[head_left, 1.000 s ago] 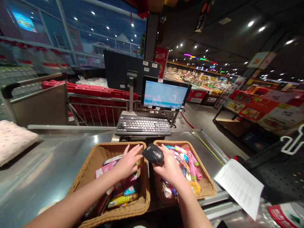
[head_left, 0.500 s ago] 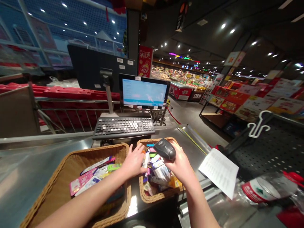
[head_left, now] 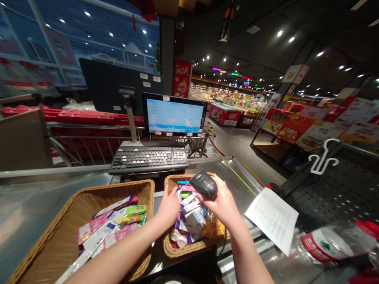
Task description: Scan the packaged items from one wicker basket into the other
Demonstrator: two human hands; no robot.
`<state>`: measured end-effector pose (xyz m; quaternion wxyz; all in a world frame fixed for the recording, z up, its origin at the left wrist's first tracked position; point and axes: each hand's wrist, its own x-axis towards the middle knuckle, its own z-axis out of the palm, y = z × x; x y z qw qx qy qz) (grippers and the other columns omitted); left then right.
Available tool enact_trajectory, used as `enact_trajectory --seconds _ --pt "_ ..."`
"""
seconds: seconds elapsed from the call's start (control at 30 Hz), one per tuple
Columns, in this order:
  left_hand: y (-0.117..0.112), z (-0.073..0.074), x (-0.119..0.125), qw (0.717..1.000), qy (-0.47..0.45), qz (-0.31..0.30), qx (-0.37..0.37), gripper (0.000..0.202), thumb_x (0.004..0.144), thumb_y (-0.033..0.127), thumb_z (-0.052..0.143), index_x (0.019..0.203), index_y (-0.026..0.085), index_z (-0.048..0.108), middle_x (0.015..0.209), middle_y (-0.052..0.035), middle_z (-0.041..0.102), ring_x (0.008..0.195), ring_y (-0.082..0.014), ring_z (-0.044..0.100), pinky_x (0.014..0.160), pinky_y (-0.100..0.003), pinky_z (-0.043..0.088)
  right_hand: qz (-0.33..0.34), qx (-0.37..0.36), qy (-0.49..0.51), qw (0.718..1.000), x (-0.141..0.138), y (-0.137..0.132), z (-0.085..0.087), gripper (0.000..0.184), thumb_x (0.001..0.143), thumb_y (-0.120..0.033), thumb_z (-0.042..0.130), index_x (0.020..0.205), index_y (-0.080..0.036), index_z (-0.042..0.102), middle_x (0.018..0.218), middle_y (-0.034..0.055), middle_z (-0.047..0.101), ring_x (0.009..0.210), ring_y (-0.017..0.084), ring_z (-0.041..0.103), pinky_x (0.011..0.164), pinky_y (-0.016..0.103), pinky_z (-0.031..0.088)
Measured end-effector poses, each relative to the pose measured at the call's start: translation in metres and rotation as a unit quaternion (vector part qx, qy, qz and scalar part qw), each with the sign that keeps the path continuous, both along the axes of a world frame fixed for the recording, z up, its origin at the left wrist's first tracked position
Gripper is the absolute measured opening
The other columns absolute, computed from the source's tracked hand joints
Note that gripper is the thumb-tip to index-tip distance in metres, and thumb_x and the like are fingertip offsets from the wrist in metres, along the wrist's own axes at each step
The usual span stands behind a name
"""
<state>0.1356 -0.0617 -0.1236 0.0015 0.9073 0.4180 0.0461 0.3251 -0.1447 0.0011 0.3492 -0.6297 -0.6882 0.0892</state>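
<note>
My right hand [head_left: 222, 202] is wrapped round a black handheld barcode scanner [head_left: 204, 184], holding it above the smaller wicker basket [head_left: 189, 251]. Small packaged goods [head_left: 194, 217] in white, purple, green and yellow fill that basket. At its left side my left hand [head_left: 169, 207] reaches in over the rim, fingers drawn together; what they grip is hidden. Under my left forearm, the larger wicker basket [head_left: 44, 240] holds pink, white and green packets [head_left: 103, 227].
Behind the baskets stand a keyboard [head_left: 149, 159] and a lit monitor [head_left: 174, 116] on the metal counter. To the right lie a printed sheet [head_left: 272, 219] and a large plastic bottle [head_left: 331, 240]. A white hanger [head_left: 324, 157] hangs on a black perforated panel [head_left: 352, 177].
My left hand's spread fingers have drawn together and dipped into the smaller basket. The scanner stays in my right hand above it. The baskets appear shifted slightly left in view.
</note>
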Motion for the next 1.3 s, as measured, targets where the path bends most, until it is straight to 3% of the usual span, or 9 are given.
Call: enact_trajectory --seconds 0.13,0.23,0.33,0.4,0.5,0.63,0.93,1.07,1.3 --pt "-0.001 0.021 -0.002 0.996 -0.069 0.013 0.047 0.027 0.089 0.01 0.048 0.095 0.02 0.073 0.123 -0.0116 0.067 0.138 -0.0336 0.041 0.117 -0.066 -0.003 0.0 -0.013 0.012 1.0 0.006 -0.001 -0.002 0.054 0.071 -0.02 0.064 0.125 -0.021 0.058 0.132 0.01 0.06 0.136 0.034 0.043 0.115 0.059 0.026" --pt "-0.007 0.032 -0.005 0.989 -0.087 -0.062 0.099 0.027 0.093 0.014 0.047 0.082 0.021 0.071 0.139 -0.0061 0.058 0.144 -0.0296 0.033 0.117 -0.064 -0.012 -0.003 -0.008 0.013 1.0 0.011 0.0 -0.006 0.056 0.071 -0.019 0.064 0.127 -0.021 0.058 0.134 0.0104 0.058 0.137 0.033 0.043 0.115 0.059 0.025" --pt "-0.013 0.026 -0.007 0.98 -0.079 -0.16 0.092 0.026 0.097 0.02 0.047 0.085 0.024 0.07 0.147 -0.0001 0.05 0.146 -0.0239 0.028 0.117 -0.061 -0.014 -0.005 -0.007 0.009 1.0 0.014 0.001 -0.009 0.057 0.071 -0.02 0.065 0.127 -0.022 0.058 0.133 0.0102 0.059 0.136 0.033 0.044 0.115 0.06 0.026" --pt "-0.015 0.015 -0.011 0.98 -0.069 -0.179 0.06 0.025 0.097 0.024 0.049 0.084 0.025 0.07 0.147 0.001 0.051 0.146 -0.0232 0.028 0.118 -0.061 -0.01 -0.006 -0.007 0.006 1.0 0.016 0.0 -0.01 0.055 0.071 -0.02 0.065 0.126 -0.022 0.059 0.133 0.0103 0.059 0.136 0.033 0.044 0.115 0.06 0.027" --pt "-0.011 0.001 -0.017 0.989 -0.048 -0.138 -0.012 0.015 0.086 0.035 0.065 0.079 0.023 0.071 0.146 -0.0046 0.051 0.146 -0.0317 0.027 0.115 -0.067 -0.001 -0.005 -0.007 0.003 1.0 0.016 -0.003 -0.009 0.053 0.072 -0.02 0.064 0.125 -0.021 0.059 0.135 0.0107 0.058 0.135 0.033 0.044 0.115 0.059 0.027" --pt "-0.003 -0.001 -0.023 0.993 -0.037 -0.094 -0.055 0.042 0.064 0.048 0.081 0.096 0.023 0.072 0.151 -0.0143 0.042 0.146 -0.0387 0.023 0.114 -0.069 0.008 -0.007 -0.011 0.007 1.0 0.013 -0.006 -0.009 0.054 0.071 -0.02 0.064 0.125 -0.021 0.06 0.133 0.0106 0.059 0.135 0.034 0.045 0.115 0.059 0.027" --pt "0.008 0.0 -0.01 0.992 0.024 -0.046 -0.114 0.025 0.065 0.028 0.077 0.089 0.022 0.075 0.14 -0.0166 0.054 0.138 -0.043 0.036 0.108 -0.074 0.011 0.019 0.019 -0.005 1.0 0.001 -0.007 -0.004 0.048 0.07 -0.017 0.062 0.117 -0.021 0.064 0.124 0.0081 0.065 0.127 0.03 0.052 0.114 0.051 0.033" --pt "0.01 -0.009 -0.012 0.993 -0.002 -0.036 -0.115 0.009 0.067 0.021 0.073 0.076 0.023 0.073 0.122 -0.0091 0.067 0.137 -0.0397 0.039 0.108 -0.075 0.009 0.018 0.026 -0.009 0.999 -0.001 -0.007 -0.007 0.049 0.068 -0.017 0.062 0.117 -0.021 0.065 0.123 0.0083 0.066 0.126 0.031 0.053 0.113 0.052 0.034" --pt "0.005 0.009 -0.031 0.993 -0.095 -0.044 -0.052 0.016 0.085 0.02 0.059 0.077 0.025 0.072 0.144 -0.0009 0.053 0.143 -0.0339 0.03 0.11 -0.074 0.009 0.014 0.023 -0.014 1.0 -0.002 -0.009 -0.008 0.049 0.069 -0.018 0.062 0.118 -0.021 0.063 0.125 0.0095 0.065 0.128 0.032 0.051 0.113 0.054 0.033"
